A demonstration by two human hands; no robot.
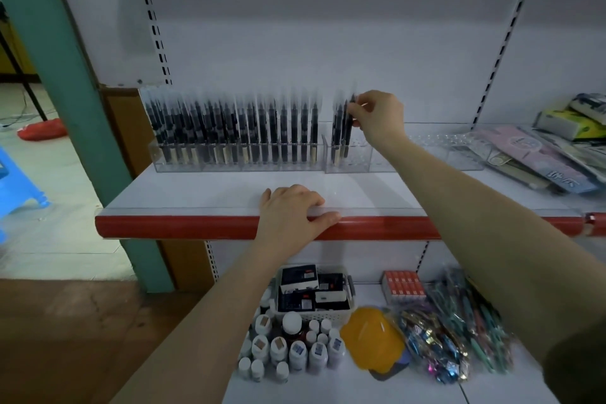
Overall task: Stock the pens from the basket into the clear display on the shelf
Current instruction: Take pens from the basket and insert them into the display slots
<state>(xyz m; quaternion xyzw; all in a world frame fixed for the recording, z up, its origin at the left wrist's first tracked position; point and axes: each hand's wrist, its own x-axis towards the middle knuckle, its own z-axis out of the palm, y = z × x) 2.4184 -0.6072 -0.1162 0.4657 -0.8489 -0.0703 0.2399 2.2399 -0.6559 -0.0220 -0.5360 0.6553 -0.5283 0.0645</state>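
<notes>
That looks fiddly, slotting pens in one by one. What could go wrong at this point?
The right hand pinches a pen close beside the pens already standing in the second clear display; a nudge might tip those few neighbours. That display is mostly empty, so it may slide if pushed. The left hand only rests on the shelf edge and isn't steadying the display.
</notes>
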